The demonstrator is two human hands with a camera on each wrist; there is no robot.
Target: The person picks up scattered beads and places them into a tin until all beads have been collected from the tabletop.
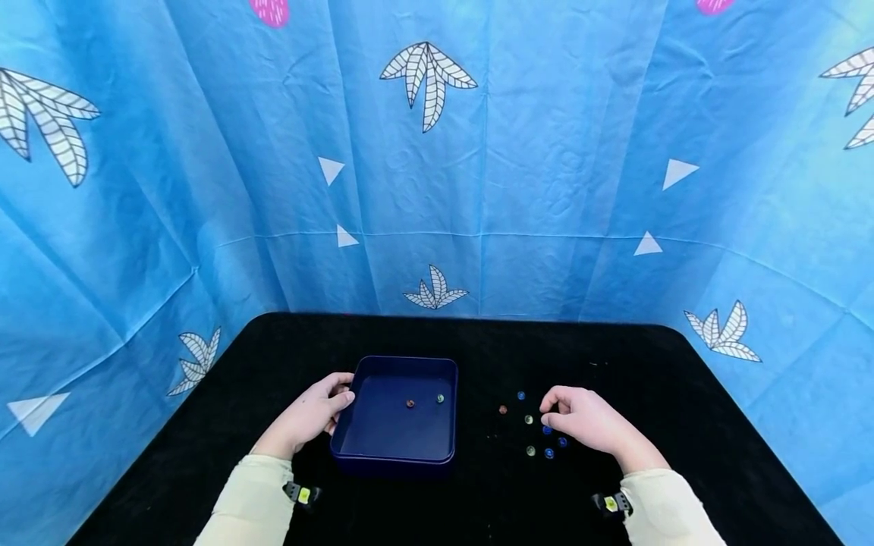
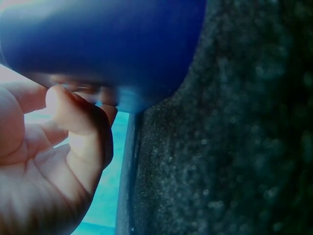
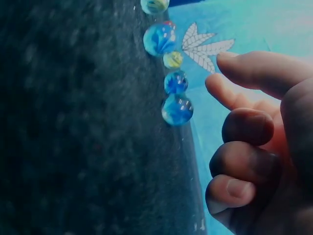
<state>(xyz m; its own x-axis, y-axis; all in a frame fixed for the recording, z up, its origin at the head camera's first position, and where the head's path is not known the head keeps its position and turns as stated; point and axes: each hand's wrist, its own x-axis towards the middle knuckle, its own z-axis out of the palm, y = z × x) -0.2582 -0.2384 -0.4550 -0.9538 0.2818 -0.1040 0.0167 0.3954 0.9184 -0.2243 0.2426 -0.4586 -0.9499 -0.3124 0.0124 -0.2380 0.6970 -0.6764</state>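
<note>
A dark blue square tray (image 1: 394,447) lies on the black table, with one reddish marble (image 1: 410,403) and one greenish marble (image 1: 440,398) inside. At its left side my left hand (image 1: 317,409) grips the wall, thumb and fingertips against the rim. Several loose glass marbles lie right of the tray: blue ones such as a blue marble (image 1: 549,453), clear ones with yellow-green such as a yellow-green marble (image 1: 530,450), and a reddish marble (image 1: 502,409). Just above this cluster hovers my right hand (image 1: 587,417). Its thumb and index finger are apart with no marble visible between them; the other fingers curl inward.
Black cloth (image 1: 655,379) covers the table, whose rounded far edge meets a blue curtain (image 1: 532,167) printed with leaves and triangles. The curtain surrounds the table on the left, back and right. Each wrist carries a small strapped camera.
</note>
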